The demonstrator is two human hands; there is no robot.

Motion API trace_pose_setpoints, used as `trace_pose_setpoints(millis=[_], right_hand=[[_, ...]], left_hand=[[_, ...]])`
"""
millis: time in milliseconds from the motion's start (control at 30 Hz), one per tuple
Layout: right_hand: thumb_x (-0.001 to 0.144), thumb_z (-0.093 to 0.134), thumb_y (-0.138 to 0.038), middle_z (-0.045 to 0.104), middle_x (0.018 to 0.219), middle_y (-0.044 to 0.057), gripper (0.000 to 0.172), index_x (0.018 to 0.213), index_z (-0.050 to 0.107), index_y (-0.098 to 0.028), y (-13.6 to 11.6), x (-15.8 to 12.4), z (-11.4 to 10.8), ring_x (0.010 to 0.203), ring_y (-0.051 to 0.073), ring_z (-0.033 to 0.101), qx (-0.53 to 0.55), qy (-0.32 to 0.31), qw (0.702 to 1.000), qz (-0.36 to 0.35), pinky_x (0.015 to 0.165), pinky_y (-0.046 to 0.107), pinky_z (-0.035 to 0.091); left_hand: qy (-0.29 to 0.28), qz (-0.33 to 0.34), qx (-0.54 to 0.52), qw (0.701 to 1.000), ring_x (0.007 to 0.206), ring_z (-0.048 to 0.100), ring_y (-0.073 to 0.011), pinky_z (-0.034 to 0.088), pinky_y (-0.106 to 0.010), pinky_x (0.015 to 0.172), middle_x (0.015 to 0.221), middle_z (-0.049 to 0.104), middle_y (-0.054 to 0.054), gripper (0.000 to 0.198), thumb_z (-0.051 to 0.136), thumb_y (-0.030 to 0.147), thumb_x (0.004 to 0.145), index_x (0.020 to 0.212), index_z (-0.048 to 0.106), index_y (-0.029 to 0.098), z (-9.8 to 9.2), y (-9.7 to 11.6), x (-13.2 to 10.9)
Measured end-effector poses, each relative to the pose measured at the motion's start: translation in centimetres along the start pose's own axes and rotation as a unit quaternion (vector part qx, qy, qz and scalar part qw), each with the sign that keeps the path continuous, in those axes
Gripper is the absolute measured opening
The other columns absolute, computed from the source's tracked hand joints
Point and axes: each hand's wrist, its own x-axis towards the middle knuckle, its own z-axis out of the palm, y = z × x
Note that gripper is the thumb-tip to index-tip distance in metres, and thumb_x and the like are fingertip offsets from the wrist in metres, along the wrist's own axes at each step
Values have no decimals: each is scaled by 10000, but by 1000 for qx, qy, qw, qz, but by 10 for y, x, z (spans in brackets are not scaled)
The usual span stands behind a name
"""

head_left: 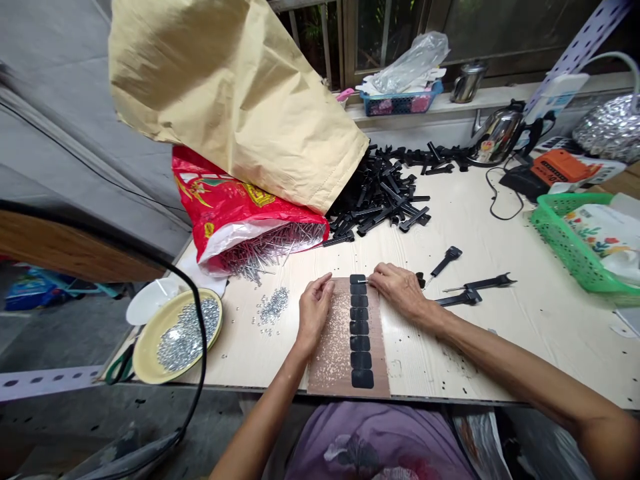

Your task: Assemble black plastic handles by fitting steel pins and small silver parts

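A brown board (376,380) lies at the table's near edge, with a column of black rounded squares (361,343) down it and pale flecks on its left part. My right hand (399,288) is at the board's upper right, fingers pinched on a thin metal pin (362,281) that lies across the topmost square. My left hand (316,308) rests at the board's upper left edge, fingers curled together; anything between them is hidden. Small silvery washers (273,305) are scattered left of it. Black plastic pieces with metal pins (470,293) lie right of my right hand.
Behind, a red bag (240,200) spills metal pins (260,253), and a tan paper sack (240,100) spills black plastic pieces (385,193). A yellow bowl (143,360) of silvery washers stands left. A green basket (560,247) and kettle (497,137) stand right.
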Motion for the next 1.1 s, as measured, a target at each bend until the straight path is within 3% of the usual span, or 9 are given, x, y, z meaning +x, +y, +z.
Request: trace_pose_setpoints(millis=[67, 167, 300, 367, 467, 633, 833, 967, 1100], right_hand=[[951, 387, -152, 584, 807, 24, 238, 908, 620, -173, -3, -16, 6, 728, 128, 495, 12, -13, 995, -99, 560, 242, 382], [940, 387, -118, 587, 837, 14, 229, 948, 606, -187, -2, -27, 8, 755, 128, 488, 19, -20, 976, -215, 547, 234, 406], [929, 400, -131, 568, 805, 41, 203, 879, 595, -151, 9, -12, 4, 747, 143, 469, -1, 7, 997, -73, 483, 225, 376], [931, 380, -126, 538, 740, 26, 219, 853, 583, -149, 8, -10, 2, 711, 134, 449, 13, -6, 994, -112, 480, 223, 366], [935, 366, -112, 532, 740, 4, 219, 864, 567, -163, -1, -16, -1, 711, 119, 444, 61, -34, 958, -278, 507, 216, 366], [940, 356, -97, 551, 736, 22, 256, 831, 582, -149, 10, -1, -5, 702, 132, 439, 45, -31, 988, -144, 505, 231, 319], [941, 408, -156, 575, 796, 25, 226, 833, 606, -167, 16, 8, 0, 801, 156, 454, 40, -39, 982, -182, 546, 248, 328], [948, 383, -142, 574, 801, 30, 242, 866, 610, -155, 1, -9, -2, 790, 147, 462, 51, -38, 984, -165, 531, 233, 348], [946, 367, -119, 574, 779, 18, 249, 900, 609, -156, -8, -23, -6, 754, 138, 467, 66, -59, 968, -234, 545, 237, 391]], left_hand=[[14, 20, 28, 999, 851, 605, -156, 484, -284, 772, 995, 648, -72, 360, 538, 410, 849, 1110, 649, 188, 3, -1, -2], [17, 38, 64, 997, 910, 596, -170, 467, -305, 822, 1026, 633, -71, 349, 513, 401, 870, 1120, 635, 190, 7, -3, -5], [26, 51, 90, 994, 884, 600, -170, 469, -313, 818, 1036, 634, -68, 351, 506, 401, 874, 1133, 624, 196, 9, -5, -5], [30, 50, 93, 994, 896, 601, -174, 468, -317, 827, 1051, 638, -71, 349, 506, 400, 873, 1128, 626, 194, 10, -5, -5], [36, 43, 100, 993, 888, 606, -178, 474, -320, 814, 1059, 644, -76, 354, 503, 404, 872, 1128, 626, 192, 10, -6, -4], [35, 56, 110, 992, 971, 597, -194, 457, -333, 867, 1102, 637, -78, 340, 506, 397, 872, 1119, 631, 199, 11, -5, -5], [40, 55, 114, 991, 911, 603, -182, 463, -324, 840, 1078, 642, -78, 347, 511, 394, 871, 1129, 624, 191, 11, -6, -5], [47, 53, 109, 991, 859, 598, -171, 466, -319, 816, 1051, 647, -80, 355, 505, 395, 874, 1131, 623, 181, 12, -5, -6], [41, 45, 104, 993, 845, 593, -167, 470, -309, 790, 1052, 644, -79, 363, 497, 404, 876, 1139, 617, 184, 11, -5, -7]])
